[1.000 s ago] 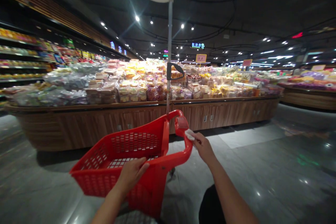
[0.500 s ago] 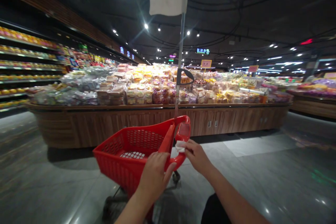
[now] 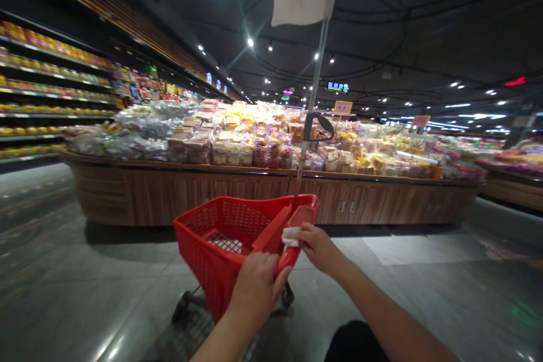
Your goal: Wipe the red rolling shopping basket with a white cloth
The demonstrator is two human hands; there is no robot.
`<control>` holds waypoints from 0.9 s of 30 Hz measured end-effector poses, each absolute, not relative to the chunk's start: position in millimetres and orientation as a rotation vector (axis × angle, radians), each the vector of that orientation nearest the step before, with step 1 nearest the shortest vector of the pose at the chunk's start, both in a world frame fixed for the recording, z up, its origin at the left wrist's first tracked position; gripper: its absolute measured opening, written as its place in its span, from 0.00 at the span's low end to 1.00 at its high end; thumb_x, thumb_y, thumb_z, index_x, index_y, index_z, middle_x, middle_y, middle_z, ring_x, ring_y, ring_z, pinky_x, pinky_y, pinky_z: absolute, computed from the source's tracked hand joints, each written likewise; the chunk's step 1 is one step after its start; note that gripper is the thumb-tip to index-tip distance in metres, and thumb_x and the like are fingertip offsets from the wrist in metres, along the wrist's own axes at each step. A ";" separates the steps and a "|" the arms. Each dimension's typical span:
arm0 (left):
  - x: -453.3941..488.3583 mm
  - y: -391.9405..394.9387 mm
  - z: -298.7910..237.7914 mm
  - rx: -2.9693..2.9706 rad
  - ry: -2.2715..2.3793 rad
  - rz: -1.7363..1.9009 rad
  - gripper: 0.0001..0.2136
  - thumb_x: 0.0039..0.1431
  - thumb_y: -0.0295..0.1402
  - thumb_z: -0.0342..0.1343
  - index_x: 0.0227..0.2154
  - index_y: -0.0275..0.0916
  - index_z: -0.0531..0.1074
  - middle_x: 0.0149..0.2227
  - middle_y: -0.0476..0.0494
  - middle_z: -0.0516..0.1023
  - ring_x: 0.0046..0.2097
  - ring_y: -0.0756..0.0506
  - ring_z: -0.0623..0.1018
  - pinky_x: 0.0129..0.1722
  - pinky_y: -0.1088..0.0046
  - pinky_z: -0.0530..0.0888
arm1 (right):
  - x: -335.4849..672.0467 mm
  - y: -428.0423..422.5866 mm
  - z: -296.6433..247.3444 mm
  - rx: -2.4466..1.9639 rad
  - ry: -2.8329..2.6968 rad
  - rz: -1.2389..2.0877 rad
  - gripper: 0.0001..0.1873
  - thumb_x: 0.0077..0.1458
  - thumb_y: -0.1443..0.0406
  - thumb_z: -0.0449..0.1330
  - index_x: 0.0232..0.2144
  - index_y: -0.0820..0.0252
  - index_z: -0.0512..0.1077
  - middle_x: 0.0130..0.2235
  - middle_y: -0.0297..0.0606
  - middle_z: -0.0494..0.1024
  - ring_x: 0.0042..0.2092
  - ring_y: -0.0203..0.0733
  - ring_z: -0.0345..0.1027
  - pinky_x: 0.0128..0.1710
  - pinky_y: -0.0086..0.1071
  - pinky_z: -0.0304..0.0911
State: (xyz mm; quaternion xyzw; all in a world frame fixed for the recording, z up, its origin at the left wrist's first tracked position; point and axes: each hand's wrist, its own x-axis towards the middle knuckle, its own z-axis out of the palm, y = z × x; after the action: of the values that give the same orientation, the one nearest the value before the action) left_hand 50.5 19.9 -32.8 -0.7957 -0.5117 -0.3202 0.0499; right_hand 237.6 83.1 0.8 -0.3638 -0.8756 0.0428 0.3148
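Observation:
A red plastic shopping cart (image 3: 203, 266) stands in front of me, angled to the left, with no goods visible in its basket. My left hand (image 3: 257, 283) is closed over the near corner of the cart, where the rim meets the handle (image 3: 290, 259); its thumb lies along the handle. Pinched in my right hand (image 3: 317, 244) is a white tissue (image 3: 291, 236), pressed against the handle just below its flat panel (image 3: 302, 215). The fingertips under the tissue are partly hidden. From the cart rises a thin pole (image 3: 317, 73) carrying a white flag (image 3: 303, 1).
Beyond the cart, a long wooden display counter (image 3: 169, 189) is heaped with packaged goods (image 3: 233, 144). Stocked shelves (image 3: 51, 90) line the left side. Another display (image 3: 513, 181) stands at far right. Grey tiled floor (image 3: 407, 288) surrounds the cart.
The cart and flag appear further right in view, with the pole leaning more to the right. My left hand has shifted slightly right with the cart; my right hand keeps the tissue on the handle.

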 end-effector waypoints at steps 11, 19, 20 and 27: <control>65.6 -6.7 -3.8 -2.316 -1.790 -0.676 0.14 0.58 0.39 0.47 0.40 0.36 0.71 0.37 0.39 0.77 0.41 0.39 0.75 0.46 0.57 0.69 | 235.3 89.7 17.9 -0.766 -2.452 0.061 0.18 0.53 0.76 0.53 0.41 0.55 0.75 0.41 0.39 0.72 0.42 0.38 0.68 0.42 0.31 0.63; 62.6 -1.3 -9.1 -2.291 -1.956 -0.473 0.14 0.60 0.39 0.47 0.43 0.37 0.69 0.38 0.39 0.78 0.38 0.41 0.78 0.36 0.66 0.72 | 225.9 103.5 34.2 -0.662 -2.617 0.152 0.23 0.50 0.79 0.50 0.43 0.59 0.75 0.46 0.40 0.77 0.49 0.40 0.68 0.51 0.32 0.60; 61.8 -2.2 -9.0 -2.289 -1.973 -0.489 0.14 0.59 0.39 0.47 0.41 0.38 0.70 0.37 0.40 0.78 0.38 0.42 0.78 0.36 0.66 0.72 | 225.3 102.9 38.2 -0.601 -2.670 0.207 0.22 0.50 0.79 0.50 0.43 0.59 0.75 0.46 0.40 0.77 0.49 0.39 0.69 0.51 0.31 0.60; 67.4 -2.0 -7.3 -2.252 -2.008 -0.535 0.14 0.58 0.40 0.47 0.37 0.36 0.71 0.34 0.38 0.78 0.36 0.40 0.78 0.35 0.65 0.72 | 181.3 113.0 63.8 -0.817 -3.094 0.048 0.22 0.51 0.77 0.49 0.45 0.62 0.74 0.43 0.41 0.79 0.42 0.39 0.71 0.43 0.28 0.61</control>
State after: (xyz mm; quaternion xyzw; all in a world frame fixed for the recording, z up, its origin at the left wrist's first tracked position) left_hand 67.4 -2.0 -7.3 -0.7344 -0.6548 -0.1744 0.0389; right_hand 181.3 113.0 63.8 -0.2551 -0.9664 0.0151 -0.0293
